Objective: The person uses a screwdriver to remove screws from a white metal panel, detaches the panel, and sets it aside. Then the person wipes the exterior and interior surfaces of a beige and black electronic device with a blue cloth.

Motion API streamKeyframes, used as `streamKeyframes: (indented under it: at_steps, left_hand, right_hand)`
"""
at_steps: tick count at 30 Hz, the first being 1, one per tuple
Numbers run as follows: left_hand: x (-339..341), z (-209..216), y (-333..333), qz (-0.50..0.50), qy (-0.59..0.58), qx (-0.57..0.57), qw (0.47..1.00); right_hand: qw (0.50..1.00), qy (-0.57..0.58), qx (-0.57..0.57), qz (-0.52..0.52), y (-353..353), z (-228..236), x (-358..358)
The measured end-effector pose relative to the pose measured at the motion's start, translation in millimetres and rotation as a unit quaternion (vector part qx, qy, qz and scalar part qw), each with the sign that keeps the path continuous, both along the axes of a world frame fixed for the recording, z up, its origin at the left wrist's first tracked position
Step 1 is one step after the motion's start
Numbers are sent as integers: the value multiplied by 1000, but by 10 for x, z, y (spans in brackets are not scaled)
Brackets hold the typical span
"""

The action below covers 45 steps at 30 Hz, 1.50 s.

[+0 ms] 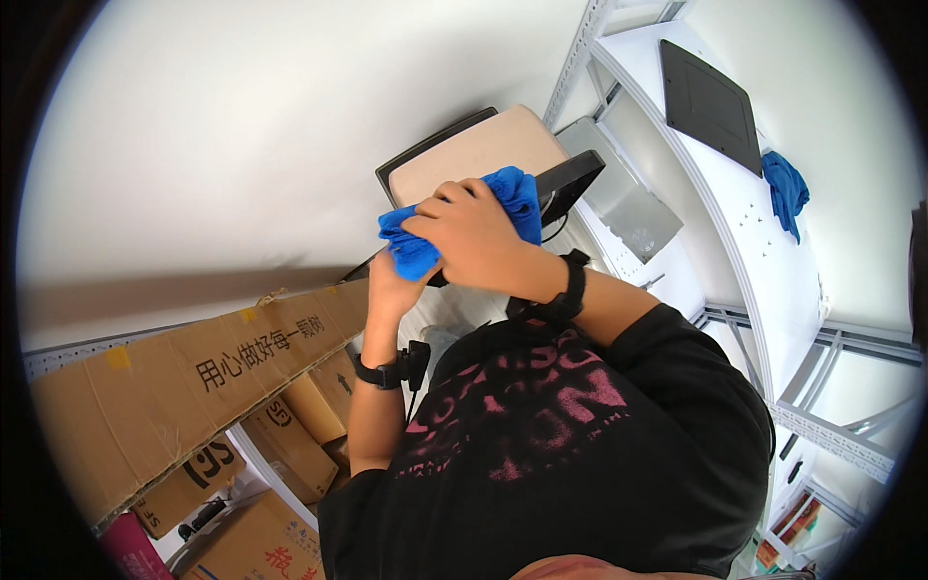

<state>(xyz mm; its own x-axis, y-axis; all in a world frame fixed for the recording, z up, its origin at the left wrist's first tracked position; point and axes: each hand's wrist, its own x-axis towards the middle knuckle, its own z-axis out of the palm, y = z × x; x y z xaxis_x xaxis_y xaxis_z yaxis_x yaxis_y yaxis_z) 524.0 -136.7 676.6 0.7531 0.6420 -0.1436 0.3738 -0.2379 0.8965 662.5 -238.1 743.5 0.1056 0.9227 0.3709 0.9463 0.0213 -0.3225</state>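
Note:
A bunched blue cloth (pixel 517 200) is held between my two hands in front of my body. My right hand (pixel 469 237) lies over its top with the fingers curled into the fabric. From below and to the left, my left hand (pixel 394 285) grips the cloth, its fingers mostly hidden by the folds. Just beyond the cloth is a beige padded seat (pixel 483 145) with black edging. A black bar-like part (pixel 572 182), perhaps an armrest, juts out at its right.
Long cardboard (pixel 145 406) runs along my left, with several cardboard boxes (pixel 290 449) below it. On the right, a white shelf (pixel 710 184) carries a dark flat panel (pixel 710 106) and another blue cloth (pixel 785 193). A grey translucent sheet (pixel 623 198) lies lower down.

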Motion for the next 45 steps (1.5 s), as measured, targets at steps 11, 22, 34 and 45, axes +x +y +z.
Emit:
streamKeyframes:
  at_steps: [11, 22, 34, 45]
  left_hand:
    - [60, 119, -107, 28, -44, -35, 998]
    - [55, 59, -29, 8, -33, -13, 999]
    - [66, 41, -94, 28, -41, 191, 980]
    - [-38, 117, -254, -22, -73, 194, 978]
  right_hand:
    - [975, -56, -38, -212, -159, -24, 1339]
    - [978, -123, -24, -168, -398, 75, 249]
    - [980, 136, 64, -133, -1207, -671, -144]
    - [988, -2, 102, -120, -588, -995, -233]
